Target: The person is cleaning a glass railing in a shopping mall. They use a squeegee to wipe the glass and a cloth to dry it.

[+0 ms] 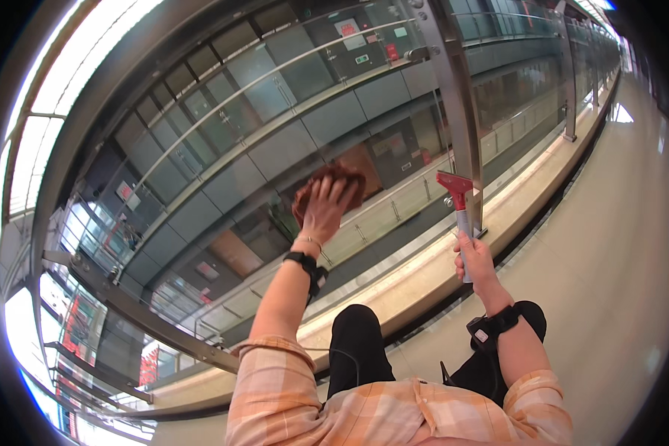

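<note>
My left hand (324,211) presses a crumpled brown cloth (357,187) flat against the glass panel (290,145) of a railing, with its fingers spread over the cloth. In my right hand (476,261) is the grey handle of a scraper (456,187) with a red head. The scraper points away from me, its head up beside the metal railing post (461,111). Whether the head touches the post or the glass I cannot tell. Both wrists wear black straps with small devices.
A beige stone ledge (418,292) runs under the glass, beside a shiny tiled floor (580,223). Another metal post (567,72) stands farther along at the right, and one slants at the lower left (156,323). Through the glass, walkways with railings show across an open space.
</note>
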A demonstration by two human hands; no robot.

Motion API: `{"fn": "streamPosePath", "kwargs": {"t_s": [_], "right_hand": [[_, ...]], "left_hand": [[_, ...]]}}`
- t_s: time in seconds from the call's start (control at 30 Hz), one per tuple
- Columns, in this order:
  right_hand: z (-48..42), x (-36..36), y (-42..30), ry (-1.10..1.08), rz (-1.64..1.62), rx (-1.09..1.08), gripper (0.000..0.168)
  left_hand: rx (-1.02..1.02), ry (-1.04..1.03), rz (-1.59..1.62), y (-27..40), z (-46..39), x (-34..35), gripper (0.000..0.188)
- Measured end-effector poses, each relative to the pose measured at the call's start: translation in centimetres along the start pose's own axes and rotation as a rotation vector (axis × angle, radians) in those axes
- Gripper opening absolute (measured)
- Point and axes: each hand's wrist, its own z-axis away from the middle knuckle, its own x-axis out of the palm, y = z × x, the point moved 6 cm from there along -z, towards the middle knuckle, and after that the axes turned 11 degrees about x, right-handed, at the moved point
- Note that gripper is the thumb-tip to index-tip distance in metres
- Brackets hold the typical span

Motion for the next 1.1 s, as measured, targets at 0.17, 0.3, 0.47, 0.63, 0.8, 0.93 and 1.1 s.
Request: {"fn": "streamPosePath", "kwargs": {"t_s": [0.17, 0.3, 0.47, 0.63, 0.8, 0.93, 1.1], "right_hand": [[1.3, 0.2, -0.7, -0.039, -0.063, -0.035, 0.042], [1.7, -0.5, -0.9, -0.022, -0.100, -0.025, 0.040], [2.4, -2.7, -1.5, 0.039, -0.082, -0.033, 0.040], [0.7, -7.1, -1.0, 0.207, 0.049, -0.037, 0.042], [-1.0, -6.9, -2.6, 0.205, -0.213, 0.024, 0.036], [-1.6, -7.7, -3.3, 0.199, -0.135, -0.061, 0.033], [-2.6, -9.8, -3.1, 0.311, -0.112, -0.020, 0.032]], "left_hand": [[-0.034, -0.147, -0.147, -1.3, -0.7, -3.2, 0.058], [-0.269, 0.126, -0.237, -8.2, -3.4, -7.6, 0.063], [-0.550, 0.553, -0.356, -16.2, -10.0, -13.1, 0.065], [-0.409, 0.563, -0.287, -15.6, -19.4, -11.7, 0.052], [-0.067, 0.339, -0.143, -8.0, -21.9, -4.2, 0.042], [0.129, 0.249, -0.106, -5.1, -21.3, -2.3, 0.029], [-0.227, 0.665, -0.262, -13.1, -23.9, -9.6, 0.038]]}}
